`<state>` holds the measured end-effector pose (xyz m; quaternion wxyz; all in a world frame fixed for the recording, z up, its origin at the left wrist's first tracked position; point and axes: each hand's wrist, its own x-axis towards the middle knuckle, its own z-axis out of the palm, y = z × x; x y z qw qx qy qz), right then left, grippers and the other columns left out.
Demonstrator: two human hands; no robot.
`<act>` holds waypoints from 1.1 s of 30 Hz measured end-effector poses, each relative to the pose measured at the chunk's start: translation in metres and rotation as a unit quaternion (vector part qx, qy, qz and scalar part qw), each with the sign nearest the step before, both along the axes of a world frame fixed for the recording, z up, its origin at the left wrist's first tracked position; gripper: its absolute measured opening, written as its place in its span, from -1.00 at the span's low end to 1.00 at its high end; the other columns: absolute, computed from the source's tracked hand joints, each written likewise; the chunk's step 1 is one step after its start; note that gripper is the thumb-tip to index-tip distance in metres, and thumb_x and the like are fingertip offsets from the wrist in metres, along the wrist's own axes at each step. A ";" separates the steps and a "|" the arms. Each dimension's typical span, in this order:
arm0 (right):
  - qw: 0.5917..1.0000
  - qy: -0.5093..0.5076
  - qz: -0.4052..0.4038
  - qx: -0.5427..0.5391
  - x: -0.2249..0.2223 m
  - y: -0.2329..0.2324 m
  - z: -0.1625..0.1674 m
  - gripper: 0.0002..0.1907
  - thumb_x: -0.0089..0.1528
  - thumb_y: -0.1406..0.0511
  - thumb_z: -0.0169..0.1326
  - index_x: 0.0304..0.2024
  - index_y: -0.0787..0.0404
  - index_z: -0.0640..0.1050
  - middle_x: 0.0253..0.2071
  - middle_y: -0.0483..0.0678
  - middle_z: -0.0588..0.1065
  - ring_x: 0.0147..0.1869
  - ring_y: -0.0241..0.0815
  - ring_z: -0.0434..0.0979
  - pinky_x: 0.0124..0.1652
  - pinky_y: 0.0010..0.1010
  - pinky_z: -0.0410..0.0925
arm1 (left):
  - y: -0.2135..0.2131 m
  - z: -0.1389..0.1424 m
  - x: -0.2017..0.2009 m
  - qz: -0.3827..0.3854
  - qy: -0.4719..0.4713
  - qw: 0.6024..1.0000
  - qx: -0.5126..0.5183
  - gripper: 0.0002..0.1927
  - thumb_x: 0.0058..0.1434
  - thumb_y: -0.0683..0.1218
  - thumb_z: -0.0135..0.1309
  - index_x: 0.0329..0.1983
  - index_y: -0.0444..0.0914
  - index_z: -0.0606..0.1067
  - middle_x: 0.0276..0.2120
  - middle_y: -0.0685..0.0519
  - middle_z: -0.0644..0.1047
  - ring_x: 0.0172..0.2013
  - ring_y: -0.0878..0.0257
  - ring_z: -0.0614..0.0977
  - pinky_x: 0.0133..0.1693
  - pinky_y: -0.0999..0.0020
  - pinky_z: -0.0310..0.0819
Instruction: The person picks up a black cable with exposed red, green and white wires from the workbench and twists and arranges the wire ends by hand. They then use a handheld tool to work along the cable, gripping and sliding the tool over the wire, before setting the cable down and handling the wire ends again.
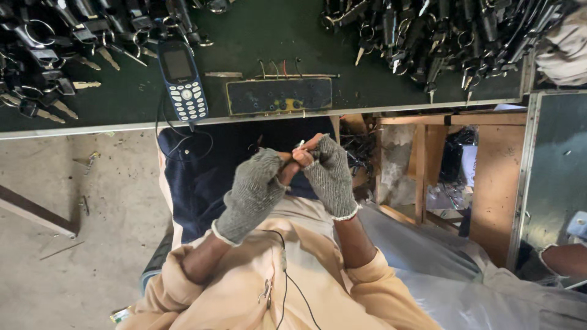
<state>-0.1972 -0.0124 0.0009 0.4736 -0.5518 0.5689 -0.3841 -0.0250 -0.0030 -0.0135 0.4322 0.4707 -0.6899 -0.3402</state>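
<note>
A dark green workbench [122,104] ran across the far side of the scene, above a dusty concrete floor [73,244]. Near its edge, over the person's lap, both hands wore grey fingerless knitted gloves and met fingertip to fingertip. The left hand [254,192] and right hand [330,177] were closed together around a small thin object [299,145], mostly hidden, with only a pale tip showing above the fingers. Just beyond them on the bench lay a dark circuit board [279,96] with wires, and to its left a blue push-button mobile phone [182,79]. Heaps of black-headed keys [428,36] covered the far left and far right of the bench.
</note>
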 end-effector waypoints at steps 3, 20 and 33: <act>0.991 -0.090 -0.046 0.091 0.004 0.002 0.000 -0.70 0.33 0.16 0.22 -0.20 0.30 0.56 -0.41 -0.19 0.41 -0.37 -0.44 0.30 -0.37 -0.56 0.20 | 0.001 0.007 -0.004 0.037 0.160 0.969 0.184 -0.83 0.34 -0.14 0.14 -0.14 -0.36 0.58 -0.40 -0.03 0.60 -0.39 0.16 0.69 -0.34 0.29 0.60; 0.959 -0.177 0.022 0.218 -0.029 -0.031 -0.017 -0.60 0.46 0.15 -0.06 0.01 0.40 0.54 -0.34 -0.06 0.50 -0.46 -0.42 0.25 -0.46 -0.58 0.15 | -0.035 -0.016 -0.021 0.140 0.135 0.958 0.209 -0.78 0.21 -0.11 0.33 -0.32 -0.26 0.48 -0.52 0.07 0.56 -0.50 0.36 0.60 -0.41 0.43 0.50; 0.962 -0.172 0.031 0.209 -0.028 -0.037 -0.013 -0.57 0.43 0.09 -0.06 -0.04 0.35 0.57 -0.36 -0.12 0.45 -0.42 -0.41 0.27 -0.42 -0.58 0.19 | -0.033 -0.014 -0.031 0.201 0.137 0.946 0.213 -0.77 0.22 -0.12 0.32 -0.31 -0.24 0.46 -0.52 0.09 0.57 -0.48 0.40 0.60 -0.41 0.43 0.48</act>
